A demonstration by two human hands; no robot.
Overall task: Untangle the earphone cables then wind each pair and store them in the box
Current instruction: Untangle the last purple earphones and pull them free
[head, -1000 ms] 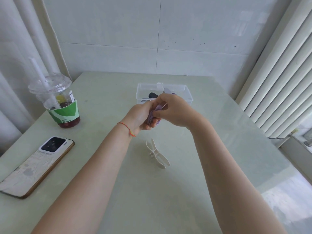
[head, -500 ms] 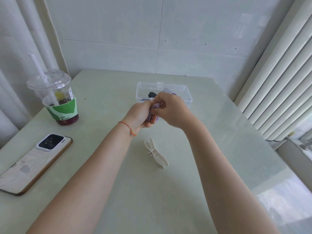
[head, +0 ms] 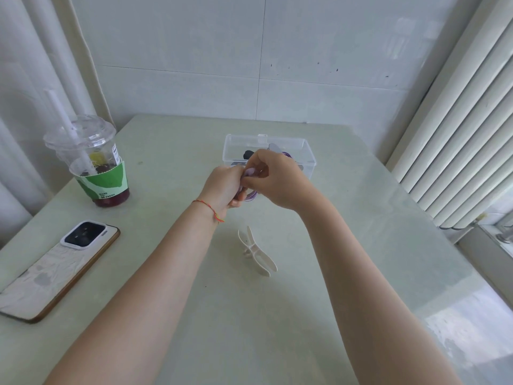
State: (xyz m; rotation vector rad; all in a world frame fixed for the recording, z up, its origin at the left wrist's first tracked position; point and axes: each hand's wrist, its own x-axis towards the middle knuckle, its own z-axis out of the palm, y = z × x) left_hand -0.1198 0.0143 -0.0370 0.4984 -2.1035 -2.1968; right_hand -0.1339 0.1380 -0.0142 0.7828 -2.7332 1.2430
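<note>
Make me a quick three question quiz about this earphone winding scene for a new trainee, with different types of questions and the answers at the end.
1. True or false: the clear plastic box on the table has its lid shut.
2. Multiple choice: what do the left hand and the right hand hold between them? A) the phone B) the purple earphone cable C) the drink cup
3. Fill in: the white cable winder lies on the table between the person's two ____.

Key
1. False: it is open, with things inside.
2. B
3. forearms
</note>
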